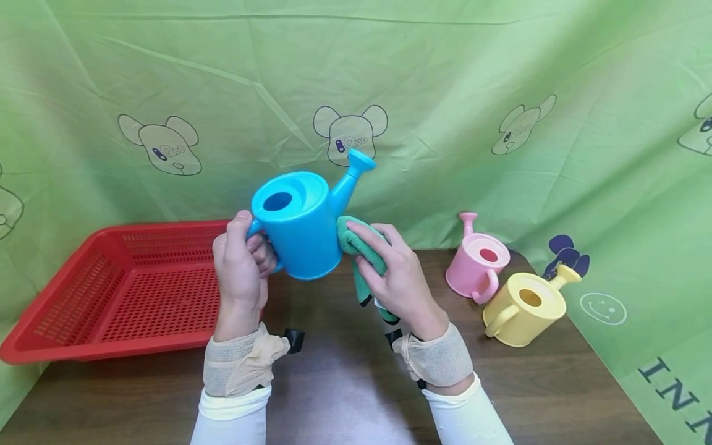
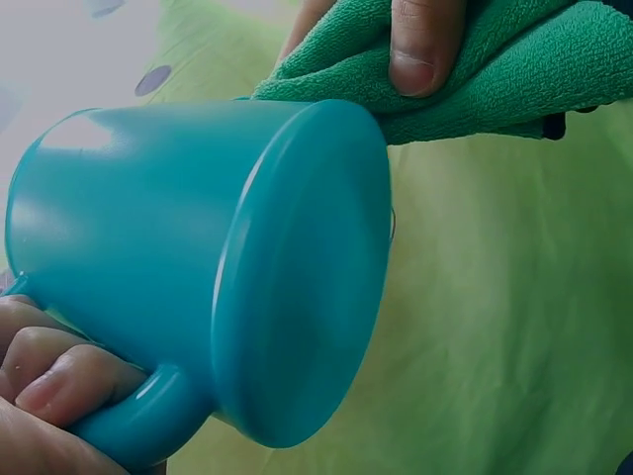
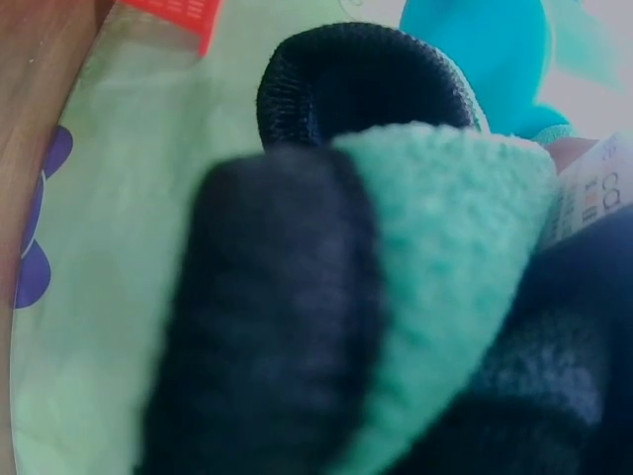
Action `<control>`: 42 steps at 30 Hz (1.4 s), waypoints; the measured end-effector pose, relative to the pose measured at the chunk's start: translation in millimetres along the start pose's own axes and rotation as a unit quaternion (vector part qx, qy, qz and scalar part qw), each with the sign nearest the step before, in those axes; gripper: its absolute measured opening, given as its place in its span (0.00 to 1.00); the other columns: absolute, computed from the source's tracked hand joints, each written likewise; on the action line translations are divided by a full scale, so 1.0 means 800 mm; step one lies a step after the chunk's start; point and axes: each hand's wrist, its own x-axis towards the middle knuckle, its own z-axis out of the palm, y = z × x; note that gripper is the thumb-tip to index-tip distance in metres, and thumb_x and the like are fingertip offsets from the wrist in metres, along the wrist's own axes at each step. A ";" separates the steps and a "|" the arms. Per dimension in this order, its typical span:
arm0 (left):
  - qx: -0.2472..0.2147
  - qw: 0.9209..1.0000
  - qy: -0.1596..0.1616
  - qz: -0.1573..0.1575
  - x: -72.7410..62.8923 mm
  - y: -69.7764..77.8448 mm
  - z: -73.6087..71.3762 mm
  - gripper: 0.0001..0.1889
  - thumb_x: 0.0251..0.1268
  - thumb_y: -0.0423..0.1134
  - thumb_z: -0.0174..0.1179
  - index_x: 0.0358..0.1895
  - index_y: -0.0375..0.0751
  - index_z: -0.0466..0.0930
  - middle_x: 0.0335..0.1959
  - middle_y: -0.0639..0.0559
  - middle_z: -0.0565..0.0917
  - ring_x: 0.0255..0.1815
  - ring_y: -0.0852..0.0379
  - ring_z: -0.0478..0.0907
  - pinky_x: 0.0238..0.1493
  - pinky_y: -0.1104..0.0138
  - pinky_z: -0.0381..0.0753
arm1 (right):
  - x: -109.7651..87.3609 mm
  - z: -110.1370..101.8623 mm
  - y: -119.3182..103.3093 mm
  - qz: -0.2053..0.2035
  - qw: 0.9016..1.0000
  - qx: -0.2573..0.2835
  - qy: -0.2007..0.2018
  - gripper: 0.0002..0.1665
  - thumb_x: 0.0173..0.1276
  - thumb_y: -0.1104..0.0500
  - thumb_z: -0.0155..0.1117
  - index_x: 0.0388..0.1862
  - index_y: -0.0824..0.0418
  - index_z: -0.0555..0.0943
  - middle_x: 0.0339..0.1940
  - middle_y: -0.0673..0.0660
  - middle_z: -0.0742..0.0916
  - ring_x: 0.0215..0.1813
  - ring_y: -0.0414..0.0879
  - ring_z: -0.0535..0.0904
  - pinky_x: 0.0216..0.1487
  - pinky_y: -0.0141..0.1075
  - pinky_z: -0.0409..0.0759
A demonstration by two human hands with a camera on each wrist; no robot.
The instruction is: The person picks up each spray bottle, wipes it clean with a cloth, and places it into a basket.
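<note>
A blue watering can (image 1: 303,238) is held up above the table, its spout toward the upper right. My left hand (image 1: 240,262) grips it by the handle, fingers curled through the loop, as the left wrist view also shows on the handle (image 2: 163,421). In my right hand (image 1: 397,278) is a bunched green cloth (image 1: 361,238), pinched between thumb and fingers and pressed to the can's side below the spout. Dark-edged folds of the cloth (image 3: 445,228) fill much of the right wrist view, with part of the blue can behind them.
At the left stands a red plastic basket (image 1: 161,303) with a perforated floor. A pink watering can (image 1: 470,269) and a yellow watering can (image 1: 514,321) stand upright at the right of the brown table (image 1: 334,377). A green printed curtain (image 1: 434,74) hangs behind.
</note>
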 end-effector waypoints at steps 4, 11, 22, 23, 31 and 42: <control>0.016 1.000 -0.007 -0.014 -0.001 0.001 0.001 0.28 0.82 0.43 0.44 0.14 0.46 0.57 0.09 0.58 0.61 0.10 0.58 0.53 0.15 0.68 0.52 | 0.000 0.000 0.000 0.004 1.000 0.006 0.012 0.32 0.71 0.65 0.69 0.72 0.48 0.79 0.62 0.59 0.83 0.59 0.52 0.84 0.56 0.51 0.86; 0.055 0.998 -0.011 -0.020 -0.005 0.000 0.006 0.28 0.82 0.42 0.45 0.14 0.45 0.59 0.08 0.58 0.62 0.11 0.59 0.56 0.16 0.71 0.55 | 0.001 -0.001 0.000 0.015 0.999 0.014 0.041 0.31 0.71 0.65 0.68 0.72 0.48 0.80 0.62 0.59 0.83 0.60 0.52 0.83 0.60 0.51 0.84; 0.143 0.989 -0.046 -0.011 -0.010 0.002 0.010 0.29 0.83 0.44 0.47 0.14 0.42 0.62 0.10 0.57 0.64 0.14 0.59 0.59 0.21 0.70 0.61 | 0.002 -0.003 0.002 0.035 0.995 -0.007 0.089 0.32 0.71 0.65 0.68 0.72 0.46 0.80 0.60 0.62 0.83 0.58 0.56 0.83 0.56 0.53 0.84; 0.152 0.987 -0.050 -0.010 -0.010 0.002 0.010 0.29 0.84 0.44 0.47 0.14 0.41 0.62 0.10 0.57 0.64 0.14 0.59 0.59 0.22 0.69 0.62 | 0.001 -0.003 0.002 0.036 0.995 -0.009 0.095 0.32 0.71 0.65 0.68 0.72 0.46 0.80 0.60 0.62 0.83 0.57 0.56 0.83 0.56 0.54 0.84; 0.183 0.981 -0.060 0.002 -0.012 0.001 0.011 0.29 0.84 0.44 0.48 0.15 0.39 0.63 0.10 0.56 0.65 0.15 0.58 0.61 0.23 0.68 0.65 | 0.003 -0.005 0.005 0.037 0.991 -0.022 0.130 0.31 0.72 0.64 0.68 0.72 0.47 0.80 0.60 0.64 0.82 0.60 0.58 0.82 0.57 0.55 0.84; 0.156 0.986 -0.057 0.004 -0.014 0.001 0.013 0.29 0.83 0.44 0.48 0.15 0.40 0.62 0.10 0.56 0.64 0.13 0.58 0.59 0.19 0.69 0.62 | 0.004 -0.010 0.010 0.039 0.983 -0.028 0.179 0.28 0.72 0.64 0.66 0.70 0.50 0.81 0.58 0.67 0.83 0.60 0.59 0.81 0.56 0.55 0.82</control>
